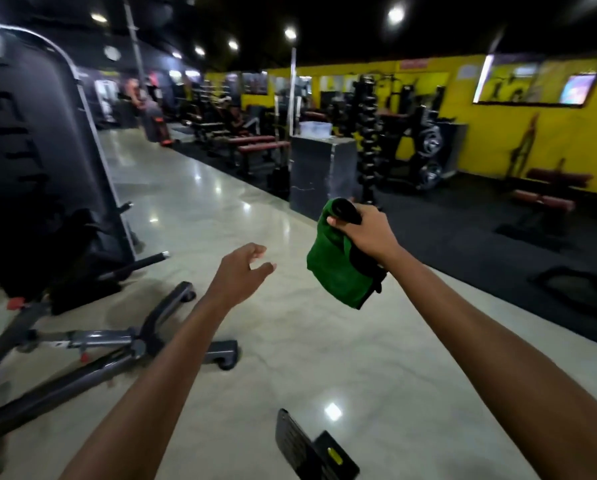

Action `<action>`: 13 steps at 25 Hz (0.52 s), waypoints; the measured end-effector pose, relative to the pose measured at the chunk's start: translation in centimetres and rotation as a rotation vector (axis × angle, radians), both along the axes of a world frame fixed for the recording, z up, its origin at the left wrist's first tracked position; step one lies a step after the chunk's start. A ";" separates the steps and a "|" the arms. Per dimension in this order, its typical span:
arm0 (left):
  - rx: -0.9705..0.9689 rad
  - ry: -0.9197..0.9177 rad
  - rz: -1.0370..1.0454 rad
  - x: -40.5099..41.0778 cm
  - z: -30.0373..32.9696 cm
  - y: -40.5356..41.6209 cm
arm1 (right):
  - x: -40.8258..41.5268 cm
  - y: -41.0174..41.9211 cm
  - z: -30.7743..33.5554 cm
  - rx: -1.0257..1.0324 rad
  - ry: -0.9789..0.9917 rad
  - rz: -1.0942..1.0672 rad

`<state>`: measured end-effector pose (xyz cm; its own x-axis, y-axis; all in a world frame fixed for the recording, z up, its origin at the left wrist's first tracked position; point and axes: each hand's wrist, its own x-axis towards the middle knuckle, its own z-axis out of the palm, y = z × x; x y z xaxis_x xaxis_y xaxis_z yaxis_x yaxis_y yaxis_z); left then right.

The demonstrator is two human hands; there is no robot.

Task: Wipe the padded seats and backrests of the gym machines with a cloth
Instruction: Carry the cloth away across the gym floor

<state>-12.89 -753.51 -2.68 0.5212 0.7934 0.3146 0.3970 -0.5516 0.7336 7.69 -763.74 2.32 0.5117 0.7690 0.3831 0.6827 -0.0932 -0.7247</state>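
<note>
My right hand grips a green and black cloth, which hangs bunched below the fist at centre right. To its left, my left hand is held out in the air with loosely curled fingers and holds nothing. A black gym machine with a dark padded seat stands at the left, apart from both hands. Red padded benches line the black mat far ahead.
The machine's grey base frame and its foot stretch across the pale shiny floor below my left arm. A dark block stands ahead of the cloth. A black plate sits at the bottom. Weight racks line the yellow wall.
</note>
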 end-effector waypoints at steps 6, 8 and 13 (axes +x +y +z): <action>-0.029 0.006 -0.233 7.1 -0.7 -4.9 | 3.8 -9.7 -1.0 -0.001 0.032 -0.237; -0.039 0.012 -0.293 9.3 -0.8 -6.8 | 4.7 -12.7 -1.1 0.001 0.053 -0.283; -0.036 0.030 -0.434 15.4 -0.8 -11.6 | 8.2 -19.7 -1.1 -0.007 0.056 -0.409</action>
